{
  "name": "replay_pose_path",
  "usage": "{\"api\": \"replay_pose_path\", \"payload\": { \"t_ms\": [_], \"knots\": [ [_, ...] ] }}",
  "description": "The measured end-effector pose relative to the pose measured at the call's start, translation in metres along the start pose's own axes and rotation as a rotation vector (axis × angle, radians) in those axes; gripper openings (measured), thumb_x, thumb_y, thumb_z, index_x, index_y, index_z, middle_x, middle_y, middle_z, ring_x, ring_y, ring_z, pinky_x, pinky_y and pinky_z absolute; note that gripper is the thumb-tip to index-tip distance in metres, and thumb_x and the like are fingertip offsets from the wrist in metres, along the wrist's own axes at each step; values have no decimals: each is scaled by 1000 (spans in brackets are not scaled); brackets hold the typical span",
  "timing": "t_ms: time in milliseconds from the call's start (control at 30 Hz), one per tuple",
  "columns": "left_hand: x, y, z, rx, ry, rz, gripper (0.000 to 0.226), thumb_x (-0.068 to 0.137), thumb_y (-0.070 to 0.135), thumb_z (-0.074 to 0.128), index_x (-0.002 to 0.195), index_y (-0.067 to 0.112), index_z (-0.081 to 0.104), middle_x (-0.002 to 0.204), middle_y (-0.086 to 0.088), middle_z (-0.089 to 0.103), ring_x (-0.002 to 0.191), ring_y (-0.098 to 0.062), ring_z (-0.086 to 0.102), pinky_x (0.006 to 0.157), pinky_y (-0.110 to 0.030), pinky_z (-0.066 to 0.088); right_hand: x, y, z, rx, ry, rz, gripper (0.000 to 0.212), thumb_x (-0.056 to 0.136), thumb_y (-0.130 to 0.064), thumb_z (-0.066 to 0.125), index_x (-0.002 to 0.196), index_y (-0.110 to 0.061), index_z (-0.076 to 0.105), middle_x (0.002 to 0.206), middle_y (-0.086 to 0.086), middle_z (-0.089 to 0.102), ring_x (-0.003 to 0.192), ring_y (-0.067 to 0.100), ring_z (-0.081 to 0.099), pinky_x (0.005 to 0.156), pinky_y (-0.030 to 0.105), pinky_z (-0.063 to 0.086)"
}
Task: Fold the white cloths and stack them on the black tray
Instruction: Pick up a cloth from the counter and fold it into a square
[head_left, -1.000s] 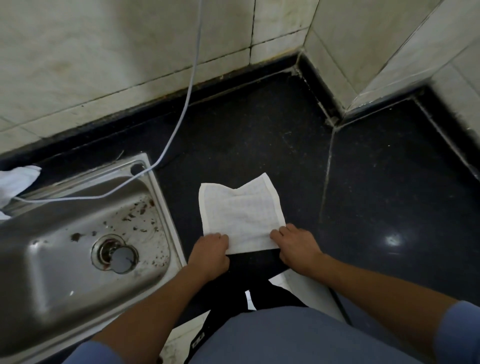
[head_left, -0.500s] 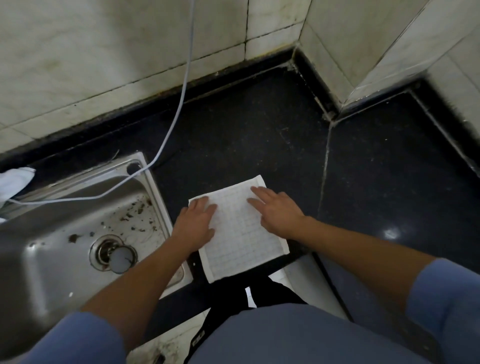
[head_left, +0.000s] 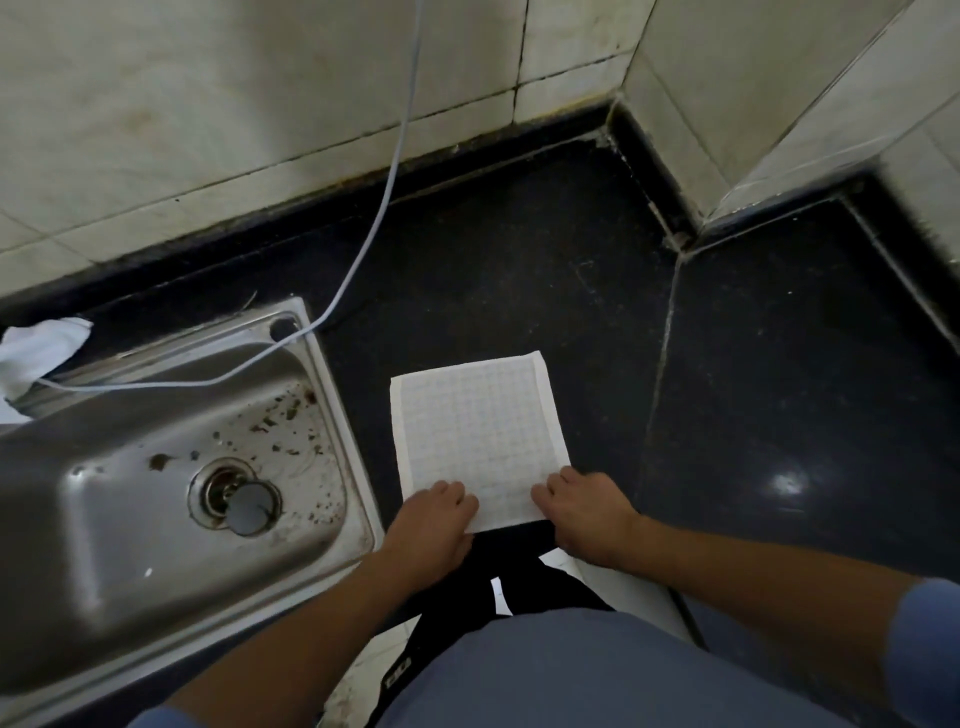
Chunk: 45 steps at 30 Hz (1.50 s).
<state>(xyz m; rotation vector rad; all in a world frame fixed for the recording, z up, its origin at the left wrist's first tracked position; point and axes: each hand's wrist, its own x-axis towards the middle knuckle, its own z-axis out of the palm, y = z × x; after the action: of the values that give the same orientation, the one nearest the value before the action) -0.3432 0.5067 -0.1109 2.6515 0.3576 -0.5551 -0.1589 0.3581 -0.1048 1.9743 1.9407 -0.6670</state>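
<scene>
The white checked cloth (head_left: 478, 431) lies flat on the black countertop (head_left: 519, 270), stretching away from the hands. The left hand (head_left: 436, 519) and right hand (head_left: 587, 512) each pinch one near corner, fingers curled.

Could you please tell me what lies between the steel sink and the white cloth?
In the head view, only a narrow strip of bare black counter separates the sink from the white cloth.

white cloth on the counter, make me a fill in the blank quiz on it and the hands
The white cloth lies flat on the black ____.
The left hand and right hand hold its two ____ corners.
The steel sink sits on the cloth's ____ side.
Missing words: counter; near; left.
</scene>
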Motion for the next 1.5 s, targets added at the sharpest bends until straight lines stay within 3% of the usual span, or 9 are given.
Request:
{"api": "replay_pose_path", "payload": {
  "t_ms": [200, 300, 367, 467, 633, 833, 1133, 1367, 1500],
  "knots": [
    [-2, 8, 13, -27, 27, -83, 43, 77, 46, 64, 106, 16, 53, 106, -4, 52, 96, -23, 50, 76, -35, 43, 0, 9, -2, 40, 125, 48, 29, 45, -31, 77, 61, -18, 57, 58, -1, 55, 52, 18, 56, 36, 22, 28],
    [-3, 7, 7, -17, 20, -115, 27, 69, 32, 73, 86, 16, 58, 87, -2, 55, 79, -21, 56, 61, -32, 45, -3, 18, -4, 68, 249, 25, 21, 72, -35, 50, 60, -18, 56, 66, -1, 53, 61, 18, 55, 38, 24, 32],
    [-4, -1, 8, 16, 31, -129, 30, 54, 21, 79, 73, 17, 56, 75, -1, 55, 67, -19, 55, 51, -30, 43, -6, 22, -4, 67, 276, 41, 24, 74, -35, 43, 61, -19, 55, 69, -2, 52, 63, 17, 54, 38, 24, 31],
    [-8, -8, -1, -52, -45, -110, 20, 65, 13, 68, 81, 15, 56, 85, -3, 59, 79, -22, 57, 62, -32, 43, -9, 28, -7, 56, 163, 12, 18, 71, -33, 47, 67, -19, 57, 77, -2, 55, 71, 18, 57, 43, 25, 32],
    [-6, -28, -32, -311, -102, -234, 18, 83, 16, 57, 96, 20, 68, 100, 0, 68, 91, -16, 62, 79, -27, 48, -4, 48, -35, 381, -27, 198, 20, 83, -30, 54, 99, -26, 65, 103, -5, 66, 96, 16, 60, 77, 29, 46],
    [36, -70, -76, -317, 157, -424, 18, 84, 15, 64, 100, 10, 71, 101, -12, 69, 96, -28, 63, 82, -29, 46, 51, 82, -84, 563, 237, 474, 22, 83, -22, 61, 104, -26, 66, 104, -1, 69, 94, 22, 64, 77, 32, 51],
    [73, -90, -66, -284, 114, -612, 9, 85, 20, 58, 90, 13, 61, 95, -14, 64, 90, -32, 61, 71, -33, 47, 98, 88, -72, 482, 140, 627, 24, 91, -21, 54, 114, -21, 60, 111, 7, 64, 98, 27, 61, 70, 29, 40],
    [56, -66, -66, -61, 230, -458, 25, 89, 20, 55, 113, 12, 53, 112, -10, 51, 102, -28, 54, 74, -39, 47, 75, 75, -75, 307, 336, 391, 30, 92, -26, 55, 121, -18, 56, 117, 5, 52, 110, 23, 50, 78, 36, 48],
    [34, -38, -37, -41, 87, -330, 16, 94, 22, 44, 96, 12, 56, 99, -7, 60, 88, -27, 60, 72, -39, 51, 60, 42, -51, 291, 146, 201, 20, 94, -21, 46, 108, -17, 61, 107, 4, 57, 100, 24, 57, 76, 38, 49]
  ]
}}
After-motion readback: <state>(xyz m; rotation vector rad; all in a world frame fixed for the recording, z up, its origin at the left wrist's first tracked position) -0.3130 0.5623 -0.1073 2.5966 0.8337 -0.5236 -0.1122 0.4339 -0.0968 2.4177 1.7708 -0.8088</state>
